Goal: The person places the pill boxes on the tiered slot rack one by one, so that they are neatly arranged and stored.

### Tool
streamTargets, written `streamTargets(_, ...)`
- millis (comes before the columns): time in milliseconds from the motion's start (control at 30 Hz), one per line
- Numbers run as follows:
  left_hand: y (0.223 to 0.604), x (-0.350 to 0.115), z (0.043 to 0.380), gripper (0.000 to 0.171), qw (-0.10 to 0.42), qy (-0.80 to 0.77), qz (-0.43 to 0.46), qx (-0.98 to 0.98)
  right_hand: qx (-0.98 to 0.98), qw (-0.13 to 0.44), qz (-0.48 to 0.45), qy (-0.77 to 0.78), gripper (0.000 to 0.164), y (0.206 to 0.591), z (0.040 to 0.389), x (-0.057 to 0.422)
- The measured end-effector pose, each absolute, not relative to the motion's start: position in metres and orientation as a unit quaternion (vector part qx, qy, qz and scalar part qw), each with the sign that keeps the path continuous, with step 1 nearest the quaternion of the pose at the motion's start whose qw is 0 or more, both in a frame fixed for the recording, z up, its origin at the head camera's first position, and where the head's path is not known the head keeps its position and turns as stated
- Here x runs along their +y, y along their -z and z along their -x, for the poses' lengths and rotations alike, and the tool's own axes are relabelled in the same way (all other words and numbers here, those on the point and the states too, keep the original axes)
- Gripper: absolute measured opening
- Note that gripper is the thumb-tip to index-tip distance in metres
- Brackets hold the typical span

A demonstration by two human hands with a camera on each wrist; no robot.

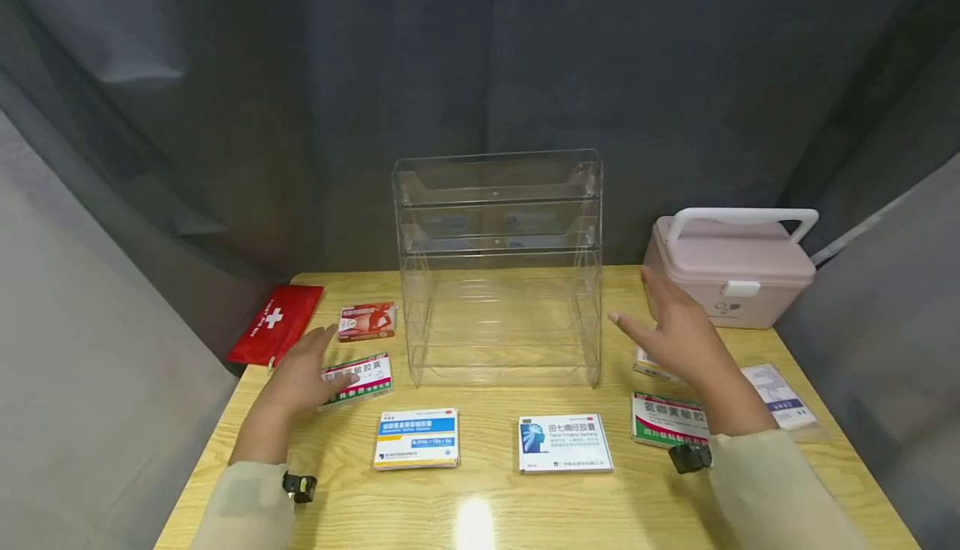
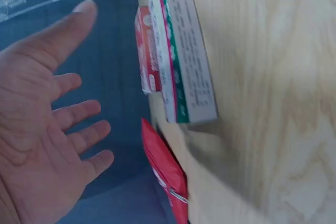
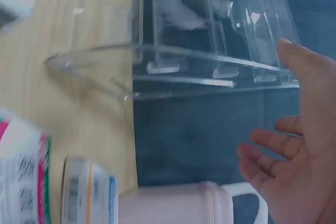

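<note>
My left hand [image 1: 302,377] is held over the left side of the table, above a green, white and pink medicine box [image 1: 369,377], its fingers extended and nothing in them. In the left wrist view the same hand [image 2: 52,124] shows a bare palm with spread fingers. On the right, my right hand [image 1: 678,329] hovers with thumb and fingers apart, between the clear acrylic rack [image 1: 498,375] and a pink lidded case [image 1: 738,283]. It partly hides a small white and orange box [image 1: 651,365]. Below its wrist lies another green and pink medicine box [image 1: 667,421].
A red first aid pouch [image 1: 277,325] and a red box [image 1: 367,321] lie back left. Blue and white box [image 1: 417,438] and white box [image 1: 565,443] lie at the front. A bagged white packet [image 1: 780,396] sits far right. Dark curtain [image 1: 480,75] hangs behind.
</note>
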State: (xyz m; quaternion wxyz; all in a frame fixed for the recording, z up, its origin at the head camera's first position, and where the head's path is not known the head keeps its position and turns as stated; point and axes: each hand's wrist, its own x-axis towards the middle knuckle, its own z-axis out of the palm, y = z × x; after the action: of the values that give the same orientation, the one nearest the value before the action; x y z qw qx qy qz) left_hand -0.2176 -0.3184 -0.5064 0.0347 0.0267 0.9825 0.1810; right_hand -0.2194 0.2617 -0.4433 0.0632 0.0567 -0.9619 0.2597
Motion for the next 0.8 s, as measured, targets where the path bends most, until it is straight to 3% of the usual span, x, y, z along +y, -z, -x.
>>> streamTargets(333,0.529,-0.339,0.221,0.099,0.094,-0.213,-0.014,0.972,-0.898,0.064,-0.045,-0.432,0.085,0.432,0.252,0.242)
streamTargets(633,0.553,-0.361,0.223,0.111,0.144,-0.276,0.013,0.95,-0.871,0.069,-0.013,-0.487,0.08,0.435,0.273,0.227)
streamTargets(800,0.558,-0.366,0.221,0.101,0.146,-0.294,0.022,0.944,-0.865,0.08,0.008,-0.496,0.068,0.437,0.274,0.221)
